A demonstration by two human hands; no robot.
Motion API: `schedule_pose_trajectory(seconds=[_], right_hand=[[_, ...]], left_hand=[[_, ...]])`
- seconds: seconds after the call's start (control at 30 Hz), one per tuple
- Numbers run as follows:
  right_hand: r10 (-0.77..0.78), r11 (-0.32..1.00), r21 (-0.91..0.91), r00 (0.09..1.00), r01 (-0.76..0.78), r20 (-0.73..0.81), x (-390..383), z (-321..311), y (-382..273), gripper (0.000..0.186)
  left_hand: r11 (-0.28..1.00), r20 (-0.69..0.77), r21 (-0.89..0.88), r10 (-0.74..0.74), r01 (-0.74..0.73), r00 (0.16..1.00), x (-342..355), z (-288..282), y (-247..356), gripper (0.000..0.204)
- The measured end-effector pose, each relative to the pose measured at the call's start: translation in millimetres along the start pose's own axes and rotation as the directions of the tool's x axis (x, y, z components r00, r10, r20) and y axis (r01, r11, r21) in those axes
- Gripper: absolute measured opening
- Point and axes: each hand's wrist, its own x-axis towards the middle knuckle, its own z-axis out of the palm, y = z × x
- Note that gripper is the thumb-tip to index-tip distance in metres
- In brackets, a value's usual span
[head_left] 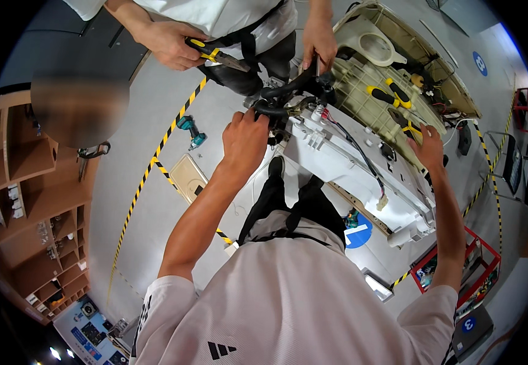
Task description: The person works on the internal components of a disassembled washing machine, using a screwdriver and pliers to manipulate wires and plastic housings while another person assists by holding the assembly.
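My left hand (245, 141) is closed round a black rubber hose (271, 111) at the left end of a white plastic appliance housing (343, 149). On the right, my right hand (429, 149) has thumb and fingers about the handles of yellow-and-black pliers (406, 123), over a beige ribbed panel. Across from me, a co-worker's hand (175, 47) holds another pair of yellow-and-black pliers (218, 56). The co-worker's other hand (320, 44) grips a thin tool, its tip down among the hoses. A wire bundle (361, 152) runs along the housing to a pale connector.
Yellow-handled hand tools (391, 94) lie on the beige appliance shell (361, 73) at back right. A teal cordless drill (192, 132) rests on the floor at left, near striped tape (172, 137). Wooden shelves (29, 182) stand far left; a red-framed cart (489, 255) is at right.
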Motion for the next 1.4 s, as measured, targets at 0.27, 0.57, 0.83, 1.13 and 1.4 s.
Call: schedule_pose_trajectory(seconds=[0.27, 0.57, 0.83, 1.13, 1.4], right_hand=[[-0.218, 0.837, 0.482, 0.966, 0.258, -0.139, -36.0, -93.8, -160.9, 0.07], [-0.222, 0.942, 0.235, 0.969, 0.242, -0.109, -64.3, -81.5, -250.2, 0.086], [-0.268, 0.956, 0.07, 0.947, 0.284, -0.177, -52.2, -80.3, -269.3, 0.103], [-0.271, 0.963, -0.056, 0.954, 0.265, -0.128, -66.2, -84.1, -277.1, 0.115], [-0.349, 0.936, -0.011, 0.919, 0.353, -0.182, -62.5, -76.0, -271.1, 0.107]], left_hand=[[0.993, 0.098, -0.119, 0.001, 0.01, 0.995, -0.1, 3.0, -8.9, 0.022], [0.974, 0.163, -0.102, 0.218, -0.204, 0.962, 11.3, 7.0, -32.3, 0.02], [0.958, 0.115, -0.169, 0.254, -0.233, 0.96, 10.6, 8.9, -40.9, 0.025], [0.965, -0.221, -0.119, 0.204, -0.235, 0.953, 4.2, 12.6, -39.2, 0.027], [0.841, -0.083, -0.327, 0.429, -0.432, 0.899, 29.0, 17.5, -68.3, 0.025]])
